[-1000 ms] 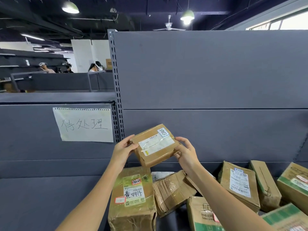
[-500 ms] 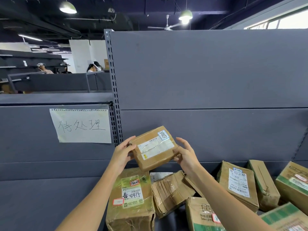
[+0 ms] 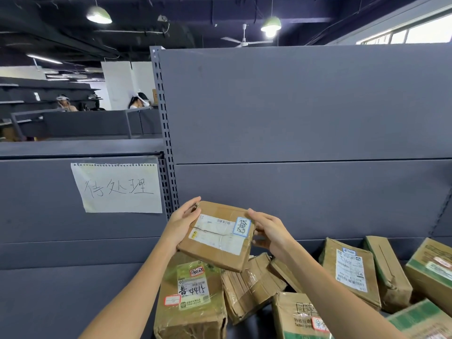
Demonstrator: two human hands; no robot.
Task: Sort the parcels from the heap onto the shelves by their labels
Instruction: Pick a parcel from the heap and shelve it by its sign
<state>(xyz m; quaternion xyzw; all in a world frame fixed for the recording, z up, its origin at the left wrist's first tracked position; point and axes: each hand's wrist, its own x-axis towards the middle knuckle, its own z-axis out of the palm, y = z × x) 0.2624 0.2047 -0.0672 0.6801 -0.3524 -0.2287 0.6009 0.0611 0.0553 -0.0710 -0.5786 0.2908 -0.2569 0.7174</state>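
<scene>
- Grey metal shelving panels (image 3: 293,113) fill the far side of the head view, with a perforated upright (image 3: 164,133) between a lower left bay and a taller right one; a handwritten paper sign (image 3: 117,188) is stuck to the left panel.
- Sorting looks to be at an early stage — the heap of parcels (image 3: 269,297) lies piled at near right, at least seven cartons deep, and no shelf in view holds a sorted parcel.
- One small taped cardboard parcel (image 3: 220,237) is lifted clear above the heap, tilted so its white shipping label and a blue-edged sticker (image 3: 242,227) face the camera. My judgement: the label is being read, and placing is not yet done.
- Left hand (image 3: 182,222) holds the parcel's left edge, fingers along the far corner, thumb side near.
- Right hand (image 3: 269,231) grips the right edge — fingers curled behind it, thumb on the near side.
- Both forearms reach up from the near edge.
</scene>
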